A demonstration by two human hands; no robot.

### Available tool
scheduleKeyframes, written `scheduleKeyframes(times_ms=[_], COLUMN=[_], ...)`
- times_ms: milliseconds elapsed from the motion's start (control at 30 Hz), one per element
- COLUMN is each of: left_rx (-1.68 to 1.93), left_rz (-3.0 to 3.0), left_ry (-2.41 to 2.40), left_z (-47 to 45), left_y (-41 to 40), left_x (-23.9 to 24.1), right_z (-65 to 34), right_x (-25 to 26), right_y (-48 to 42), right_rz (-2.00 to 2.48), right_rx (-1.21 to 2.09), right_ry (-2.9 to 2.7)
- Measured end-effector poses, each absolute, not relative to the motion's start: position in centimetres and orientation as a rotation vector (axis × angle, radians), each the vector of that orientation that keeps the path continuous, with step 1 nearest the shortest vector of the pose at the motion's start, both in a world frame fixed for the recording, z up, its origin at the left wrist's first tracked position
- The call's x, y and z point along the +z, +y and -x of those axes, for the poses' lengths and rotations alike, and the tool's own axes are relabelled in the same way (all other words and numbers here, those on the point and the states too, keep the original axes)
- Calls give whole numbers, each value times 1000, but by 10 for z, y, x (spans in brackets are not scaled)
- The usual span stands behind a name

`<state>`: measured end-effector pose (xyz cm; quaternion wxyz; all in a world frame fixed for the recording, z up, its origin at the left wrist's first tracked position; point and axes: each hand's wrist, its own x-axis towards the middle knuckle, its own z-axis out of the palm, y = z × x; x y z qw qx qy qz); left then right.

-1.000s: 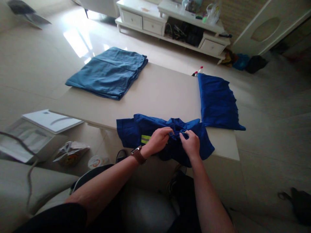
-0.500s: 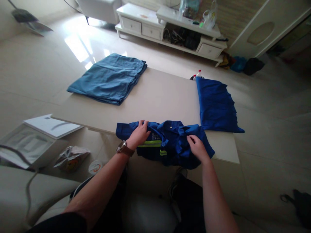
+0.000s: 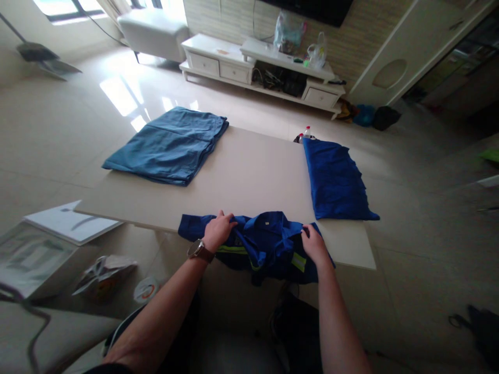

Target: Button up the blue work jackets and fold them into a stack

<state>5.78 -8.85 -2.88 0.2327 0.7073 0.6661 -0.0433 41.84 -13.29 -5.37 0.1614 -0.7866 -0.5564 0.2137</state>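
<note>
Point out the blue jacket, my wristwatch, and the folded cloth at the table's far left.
blue jacket (image 3: 268,232), head view, collar.
wristwatch (image 3: 195,250), head view, its face.
folded cloth (image 3: 167,145), head view, top layer's middle.

I see a pale worktop (image 3: 249,171) carrying three cloth pieces. At 10 o'clock, a folded grey-blue garment (image 3: 167,145) lies at the far left corner. At 3 o'clock, a folded bright blue garment (image 3: 333,179) lies along the right edge. At 6 o'clock, a blue jacket (image 3: 268,239) with reflective stripes hangs partly over the near edge.
</note>
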Motion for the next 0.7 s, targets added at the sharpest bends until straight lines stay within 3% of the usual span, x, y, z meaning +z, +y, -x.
scheduleKeyframes(times_ms=[100, 200, 300, 400, 533, 700], left_rx=[-143, -105, -51, 64, 294, 657], left_rz=[-2001, -2009, -1980, -1943, -2076, -2193], left_ry=[1838, 1852, 1863, 1917, 2011, 1972], left_z=[-58, -59, -58, -51, -30, -17], left_y=[-91, -91, -88, -90, -105, -137], left_x=[-33, -39, -40, -31, 14, 117], right_z=[-420, -422, -422, -425, -438, -440], right_x=[-55, -61, -65, -53, -6, 99], right_y=[-134, -135, -135, -140, -165, -211], right_rz=[2175, 2092, 2213, 2278, 2027, 1564], right_rx=[531, 712, 824, 736, 478, 499], right_ry=[-1568, -1661, -1690, -1727, -1749, -1669])
